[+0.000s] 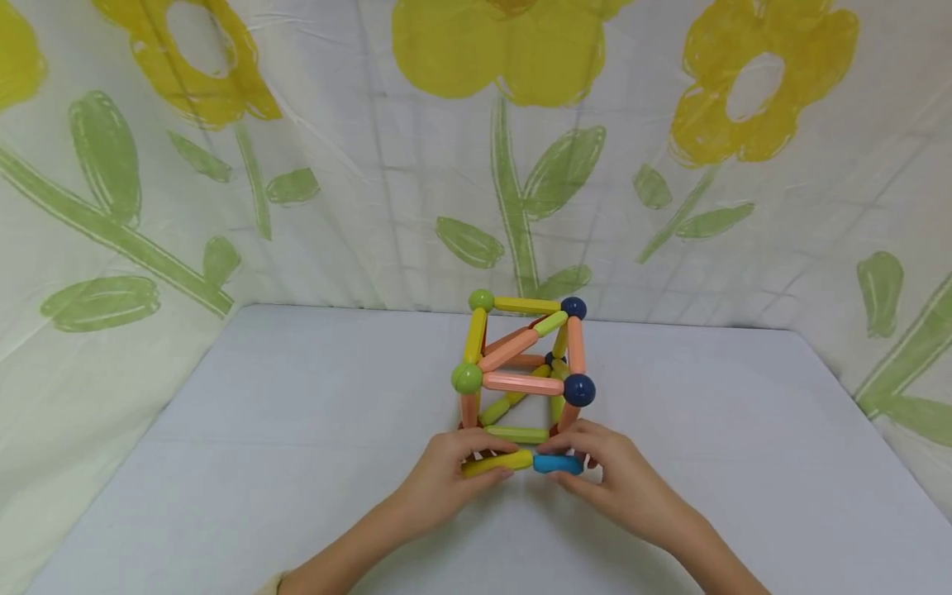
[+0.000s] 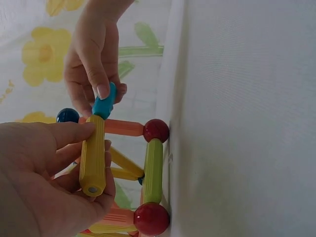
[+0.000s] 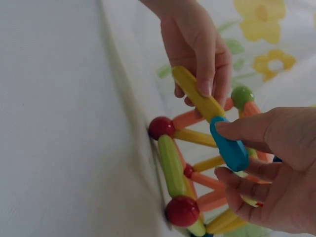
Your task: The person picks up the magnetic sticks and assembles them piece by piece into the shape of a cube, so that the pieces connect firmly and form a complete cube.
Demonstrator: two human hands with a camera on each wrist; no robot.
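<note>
My left hand (image 1: 439, 479) pinches a yellow magnetic rod (image 2: 93, 158) between thumb and fingers. A shorter blue magnetic rod (image 3: 230, 145) is pinched in my right hand (image 1: 625, 479). The two rods meet end to end in front of a cube-shaped frame of rods and balls. Green balls (image 1: 467, 378) and dark blue balls (image 1: 578, 389) form its top corners, with a diagonal of an orange rod (image 1: 509, 349) and a short green rod (image 1: 551, 323) across the top. Red balls (image 3: 182, 211) sit at the lower front corners, joined by a light green rod (image 3: 171, 165).
The frame stands on a white table (image 1: 297, 397), just beyond both hands. Behind the table hangs a white cloth (image 1: 335, 165) painted with yellow flowers and green leaves.
</note>
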